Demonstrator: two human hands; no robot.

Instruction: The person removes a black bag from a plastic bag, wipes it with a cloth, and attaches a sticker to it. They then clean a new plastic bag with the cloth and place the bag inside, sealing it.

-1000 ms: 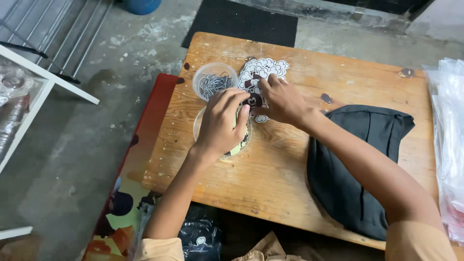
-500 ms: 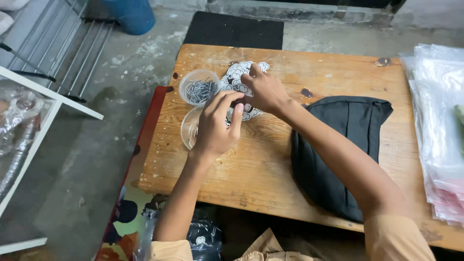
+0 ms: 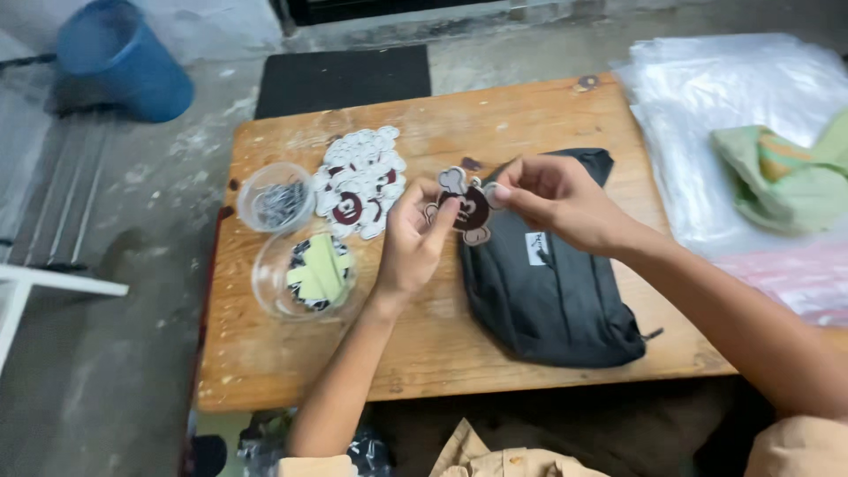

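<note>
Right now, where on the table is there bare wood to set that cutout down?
Bare wood lies along the table's near edge, between the bowl of green pieces and the black pouch, under the left hand. Another strip runs behind the pouch. The far-left corner is crowded: clip bowl, cutout pile.

Both hands, left hand (image 3: 413, 240) and right hand (image 3: 552, 199), pinch a cartoon sticker (image 3: 465, 206) above the black pouch (image 3: 548, 291) on the wooden table (image 3: 353, 353).
</note>
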